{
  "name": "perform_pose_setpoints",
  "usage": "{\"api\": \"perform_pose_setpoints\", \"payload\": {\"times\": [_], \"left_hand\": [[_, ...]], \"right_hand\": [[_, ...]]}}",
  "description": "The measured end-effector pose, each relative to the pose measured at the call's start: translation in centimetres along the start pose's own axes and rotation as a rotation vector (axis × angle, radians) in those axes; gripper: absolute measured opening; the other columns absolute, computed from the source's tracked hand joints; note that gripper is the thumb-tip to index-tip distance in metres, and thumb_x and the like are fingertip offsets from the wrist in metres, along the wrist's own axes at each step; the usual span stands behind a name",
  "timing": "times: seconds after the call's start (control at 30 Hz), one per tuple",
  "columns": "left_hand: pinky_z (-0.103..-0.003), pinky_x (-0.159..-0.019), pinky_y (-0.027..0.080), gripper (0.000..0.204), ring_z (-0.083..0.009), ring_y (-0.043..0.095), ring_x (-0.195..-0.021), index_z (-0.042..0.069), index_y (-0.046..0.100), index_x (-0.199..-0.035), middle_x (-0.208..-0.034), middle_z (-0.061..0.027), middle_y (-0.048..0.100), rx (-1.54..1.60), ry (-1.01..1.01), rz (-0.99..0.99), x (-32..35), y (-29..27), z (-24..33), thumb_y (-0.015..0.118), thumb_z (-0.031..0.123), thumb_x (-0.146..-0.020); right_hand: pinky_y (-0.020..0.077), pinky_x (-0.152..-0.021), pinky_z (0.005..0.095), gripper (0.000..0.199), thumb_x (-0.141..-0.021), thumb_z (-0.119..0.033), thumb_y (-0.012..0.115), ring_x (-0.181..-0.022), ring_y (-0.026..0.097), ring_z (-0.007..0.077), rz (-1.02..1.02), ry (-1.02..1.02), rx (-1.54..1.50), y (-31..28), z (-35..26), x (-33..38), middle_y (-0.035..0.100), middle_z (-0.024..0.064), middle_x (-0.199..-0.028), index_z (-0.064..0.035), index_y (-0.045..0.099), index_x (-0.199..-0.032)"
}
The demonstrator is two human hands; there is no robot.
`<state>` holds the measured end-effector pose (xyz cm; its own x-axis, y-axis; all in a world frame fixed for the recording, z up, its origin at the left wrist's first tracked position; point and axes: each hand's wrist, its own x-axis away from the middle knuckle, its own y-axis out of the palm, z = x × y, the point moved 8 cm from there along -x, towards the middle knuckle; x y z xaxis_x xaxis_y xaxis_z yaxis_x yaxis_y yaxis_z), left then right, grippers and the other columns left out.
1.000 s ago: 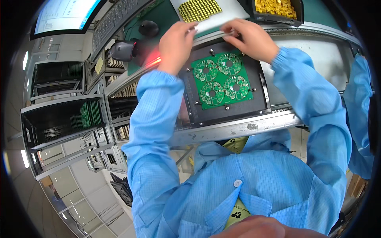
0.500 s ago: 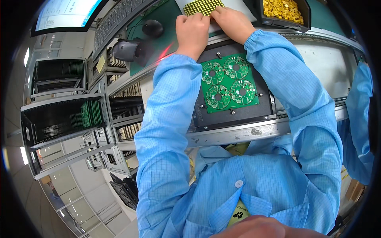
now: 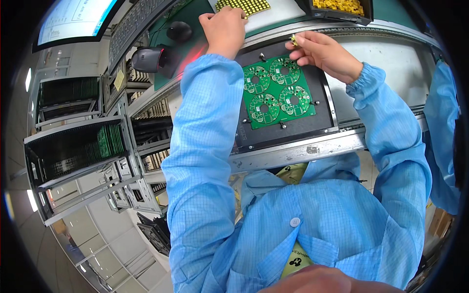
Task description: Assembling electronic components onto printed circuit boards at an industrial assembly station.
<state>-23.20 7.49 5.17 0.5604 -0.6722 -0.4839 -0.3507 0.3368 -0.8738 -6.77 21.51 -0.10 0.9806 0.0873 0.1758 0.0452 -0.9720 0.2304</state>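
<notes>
At the far side of the bench, my left hand (image 3: 224, 31) is closed with curled fingers at the near left edge of rows of small yellow components (image 3: 251, 6). Its fingertips are partly hidden, so I cannot make out what it grips. My right hand (image 3: 325, 54) pinches a small yellow electronic component (image 3: 294, 41) between thumb and forefinger. It hovers over the far right corner of a black fixture plate (image 3: 320, 107). On that plate lies a green circuit board panel (image 3: 278, 93) with several round boards, held by small metal clips at its edges.
Loose yellow components fill a black bin (image 3: 337, 10) at the far right. A metal conveyor rail (image 3: 312, 149) runs along the near side. To the left are a mouse (image 3: 180, 31), a scanner-like black device (image 3: 146, 59), a keyboard (image 3: 134, 29), a screen (image 3: 73, 19) and board racks (image 3: 78, 146).
My right hand has drawn back from the component rows toward me and to the right, bringing a small yellow component with it. My left hand has shifted slightly left, still by the rows.
</notes>
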Motion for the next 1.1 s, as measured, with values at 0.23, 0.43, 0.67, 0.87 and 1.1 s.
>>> {"api": "perform_pose_setpoints", "payload": {"times": [0.23,0.43,0.67,0.87,1.1], "left_hand": [[-0.04,-0.086,0.038,0.01,-0.0191,0.066,-0.087,0.019,0.076,-0.099,-0.094,0.0031,0.073,-0.019,0.031,0.221,2.4,-4.4,1.0,0.073,0.023,-0.091],[-0.051,-0.103,0.03,0.006,-0.0164,0.066,-0.096,0.02,0.073,-0.094,-0.094,0.0039,0.069,0.24,0.117,-0.039,9.6,-7.4,6.2,0.075,0.021,-0.089],[-0.053,-0.106,0.029,0.008,-0.0156,0.064,-0.098,0.022,0.075,-0.095,-0.094,0.0064,0.067,0.228,0.162,-0.027,10.3,-6.9,7.5,0.077,0.02,-0.088],[-0.049,-0.101,0.032,0.006,-0.0154,0.066,-0.093,0.021,0.078,-0.092,-0.092,0.0072,0.07,0.187,0.164,-0.011,9.8,-6.9,8.1,0.08,0.023,-0.086],[-0.049,-0.101,0.032,0.006,-0.0152,0.066,-0.093,0.022,0.078,-0.091,-0.092,0.0072,0.07,0.205,0.158,-0.018,9.7,-6.6,8.1,0.08,0.024,-0.086]], "right_hand": [[0.0535,-0.088,0.0236,0.031,-0.112,-0.031,0.051,-0.099,0.061,0.0074,0.054,-0.01,-0.055,-1.1,0.1,3.5,0.063,0.0037,-0.125,-0.0051,0.058,-0.127],[0.051,-0.082,0.0223,0.03,-0.112,-0.032,0.05,-0.092,0.059,0.0051,0.053,0.017,-0.029,-2.7,0.6,5.3,0.064,-0.0002,-0.116,-0.0064,0.06,-0.125],[0.0468,-0.074,0.0204,0.035,-0.111,-0.036,0.05,-0.084,0.054,0.0044,0.104,0.048,-0.136,-2.3,0.5,5.8,0.066,-0.001,-0.108,-0.0052,0.062,-0.122],[0.0386,-0.063,0.0209,0.037,-0.111,-0.037,0.051,-0.077,0.045,0.0049,0.075,0.013,-0.141,-3.3,1.2,5.3,0.065,-0.0008,-0.106,-0.0039,0.063,-0.119],[0.0398,-0.064,0.0203,0.036,-0.111,-0.037,0.05,-0.078,0.047,0.0043,0.137,0.03,-0.104,-2.5,0.8,5.8,0.064,-0.0014,-0.104,-0.0046,0.063,-0.118]]}}
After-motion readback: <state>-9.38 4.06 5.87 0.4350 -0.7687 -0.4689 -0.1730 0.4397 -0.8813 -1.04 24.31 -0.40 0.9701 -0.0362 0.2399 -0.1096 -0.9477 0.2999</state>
